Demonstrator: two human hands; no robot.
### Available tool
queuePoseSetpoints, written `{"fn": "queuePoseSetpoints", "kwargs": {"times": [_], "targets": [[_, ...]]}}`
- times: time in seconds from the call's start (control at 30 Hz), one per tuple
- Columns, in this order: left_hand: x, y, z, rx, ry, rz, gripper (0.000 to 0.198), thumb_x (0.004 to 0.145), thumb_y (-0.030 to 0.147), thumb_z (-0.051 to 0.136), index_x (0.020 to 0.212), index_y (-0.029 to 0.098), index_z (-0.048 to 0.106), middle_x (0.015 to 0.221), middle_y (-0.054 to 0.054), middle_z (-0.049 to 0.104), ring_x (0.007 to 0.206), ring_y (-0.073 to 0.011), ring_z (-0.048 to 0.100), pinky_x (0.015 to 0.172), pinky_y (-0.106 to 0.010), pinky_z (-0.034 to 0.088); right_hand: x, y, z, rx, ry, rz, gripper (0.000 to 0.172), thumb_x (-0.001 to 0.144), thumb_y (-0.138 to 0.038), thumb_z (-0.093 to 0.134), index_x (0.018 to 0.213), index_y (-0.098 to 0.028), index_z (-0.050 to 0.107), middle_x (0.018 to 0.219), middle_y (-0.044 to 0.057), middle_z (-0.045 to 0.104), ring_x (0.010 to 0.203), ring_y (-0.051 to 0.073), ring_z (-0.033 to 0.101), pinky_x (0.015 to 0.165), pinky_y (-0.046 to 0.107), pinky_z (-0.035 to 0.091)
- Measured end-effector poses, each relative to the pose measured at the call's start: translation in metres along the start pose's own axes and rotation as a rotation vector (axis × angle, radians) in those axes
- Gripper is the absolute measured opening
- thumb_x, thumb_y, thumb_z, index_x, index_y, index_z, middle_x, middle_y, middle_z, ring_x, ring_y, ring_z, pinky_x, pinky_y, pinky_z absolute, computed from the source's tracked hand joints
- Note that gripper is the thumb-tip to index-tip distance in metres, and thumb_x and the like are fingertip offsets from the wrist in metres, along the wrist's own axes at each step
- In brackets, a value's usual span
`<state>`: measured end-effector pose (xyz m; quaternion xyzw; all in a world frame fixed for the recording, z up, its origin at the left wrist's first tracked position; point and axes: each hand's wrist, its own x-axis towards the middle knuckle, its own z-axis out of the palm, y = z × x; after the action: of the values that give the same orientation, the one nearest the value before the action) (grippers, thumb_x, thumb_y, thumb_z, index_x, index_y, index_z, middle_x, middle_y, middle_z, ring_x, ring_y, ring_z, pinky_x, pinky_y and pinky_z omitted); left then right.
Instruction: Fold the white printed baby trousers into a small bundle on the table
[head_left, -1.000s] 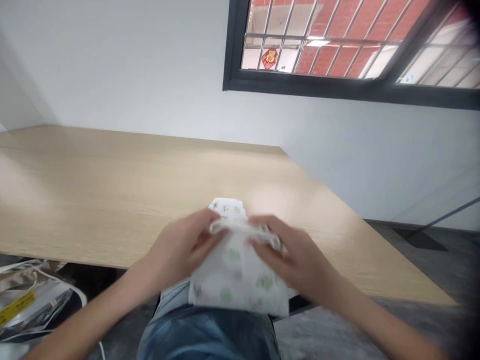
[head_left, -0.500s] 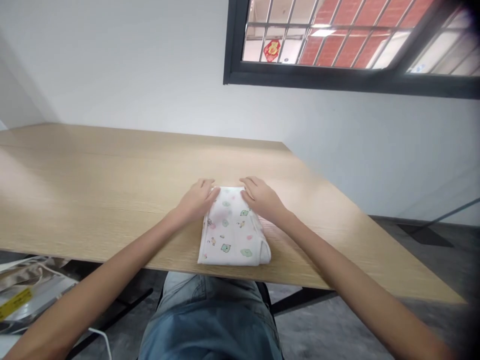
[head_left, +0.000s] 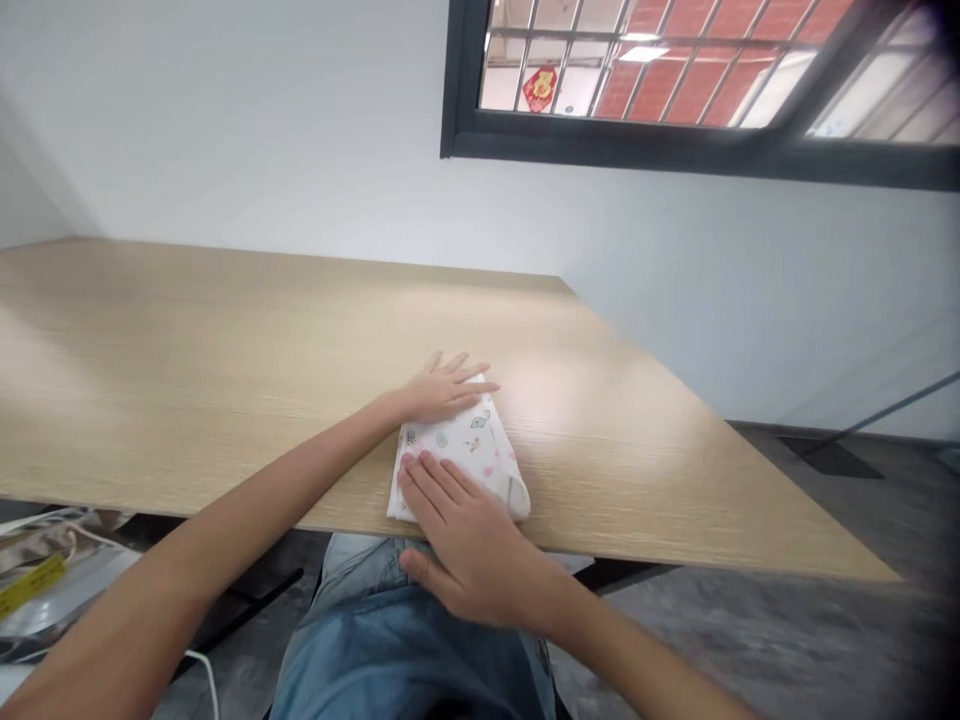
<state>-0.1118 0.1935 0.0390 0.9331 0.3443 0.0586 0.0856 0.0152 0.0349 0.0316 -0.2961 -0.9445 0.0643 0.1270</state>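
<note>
A small folded white cloth [head_left: 469,447] printed with little green and pink animals lies near the front edge of the wooden table [head_left: 225,350]. My left hand [head_left: 446,388] lies flat on the cloth's far end, fingers stretched out. My right hand [head_left: 465,535] rests flat on the cloth's near end, fingers spread and pointing left, its palm hanging past the table edge. Both hands press on the cloth and hold nothing.
My legs in blue jeans [head_left: 412,650] are under the table's front edge. Silvery packaging with a yellow label [head_left: 37,590] and a white cable [head_left: 206,670] lie on the floor at the left. A white wall and a dark-framed window [head_left: 675,150] stand behind the table.
The cloth went from my lap onto the table as a folded bundle. My right hand then moved from its far end to its near end; the left hand flattened on the far end.
</note>
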Motion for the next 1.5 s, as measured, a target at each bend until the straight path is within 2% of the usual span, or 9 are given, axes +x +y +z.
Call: {"fn": "queuePoseSetpoints", "kwargs": {"times": [0.17,0.43,0.63,0.73,0.87,1.0,1.23,1.37,1.5], "targets": [[0.023,-0.018,-0.006,0.000,0.013,-0.127,0.048,0.096,0.038,0.012,0.139,0.025,0.030,0.147,-0.011,0.027,0.135,-0.0329,0.016,0.103,-0.063,0.007,-0.017,-0.014,-0.009,0.125,-0.064,-0.008,0.058,0.095,-0.041,0.034,0.141,-0.006,0.027,0.148,0.012,0.020,0.136,0.023,0.010,0.113,0.039,0.013],[-0.023,0.011,-0.015,0.001,0.111,-0.140,0.047,0.093,0.026,0.031,0.139,0.018,0.029,0.151,-0.008,0.014,0.138,-0.0255,0.010,0.109,-0.052,0.002,-0.009,0.031,-0.044,0.249,0.127,0.039,0.034,0.095,-0.026,0.032,0.112,-0.016,0.061,0.101,0.007,0.066,0.096,0.019,0.058,0.086,0.034,0.046],[-0.098,0.026,-0.013,-0.123,-0.003,-0.074,0.039,0.095,0.037,0.029,0.127,0.029,0.048,0.145,0.002,0.032,0.126,-0.0159,0.039,0.103,-0.029,0.031,-0.001,0.085,-0.045,0.150,0.086,0.104,0.030,0.091,-0.026,0.040,0.106,-0.018,0.064,0.117,0.008,0.059,0.108,0.021,0.053,0.093,0.037,0.043],[-0.125,0.029,-0.006,-0.194,-0.030,-0.086,0.054,0.089,0.052,0.039,0.136,0.027,0.036,0.146,0.000,0.030,0.135,-0.0199,0.024,0.110,-0.036,0.019,-0.009,0.087,-0.046,0.178,-0.073,0.119,0.047,0.088,-0.042,0.049,0.126,-0.014,0.051,0.135,0.011,0.044,0.125,0.024,0.038,0.103,0.041,0.034],[-0.148,0.044,0.007,-0.192,-0.034,-0.010,0.099,0.066,0.063,0.064,0.144,0.024,0.016,0.150,-0.005,0.018,0.138,-0.0262,0.012,0.112,-0.044,0.005,-0.034,0.071,-0.043,0.183,-0.181,0.102,0.104,0.060,-0.056,0.075,0.141,-0.011,0.028,0.146,0.015,0.023,0.135,0.030,0.015,0.108,0.046,0.025],[-0.162,0.065,0.017,-0.176,0.045,0.013,0.085,0.072,0.044,0.066,0.142,0.026,0.021,0.148,-0.003,0.024,0.137,-0.0236,0.018,0.112,-0.042,0.014,-0.061,0.052,-0.033,0.179,-0.121,0.043,0.092,0.066,-0.031,0.074,0.143,-0.019,0.024,0.147,0.010,0.024,0.136,0.026,0.013,0.108,0.045,0.026],[-0.160,0.084,0.009,-0.391,0.205,-0.037,0.026,0.085,0.023,0.046,0.107,0.026,0.061,0.111,-0.001,0.064,0.104,-0.0197,0.056,0.094,-0.035,0.039,-0.072,0.034,-0.037,0.398,0.110,0.135,0.041,0.078,-0.016,0.054,0.118,-0.022,0.054,0.117,0.008,0.060,0.111,0.024,0.054,0.091,0.038,0.047],[-0.133,0.083,0.007,-0.516,0.305,-0.393,0.039,0.091,0.043,0.033,0.074,0.018,0.058,0.070,-0.002,0.062,0.066,-0.0175,0.057,0.062,-0.029,0.044,-0.050,0.036,-0.035,0.550,0.309,0.492,0.023,0.084,-0.039,0.050,0.089,-0.019,0.059,0.078,0.005,0.065,0.066,0.020,0.063,0.055,0.030,0.053],[-0.103,0.080,0.010,-0.523,0.390,-0.678,0.037,0.089,0.042,0.038,0.112,0.015,0.049,0.072,-0.002,0.060,0.065,-0.0194,0.058,0.057,-0.028,0.041,-0.027,0.050,-0.026,0.682,0.403,0.774,0.031,0.085,-0.043,0.046,0.100,-0.017,0.051,0.069,0.003,0.057,0.050,0.017,0.056,0.032,0.025,0.043]]}}
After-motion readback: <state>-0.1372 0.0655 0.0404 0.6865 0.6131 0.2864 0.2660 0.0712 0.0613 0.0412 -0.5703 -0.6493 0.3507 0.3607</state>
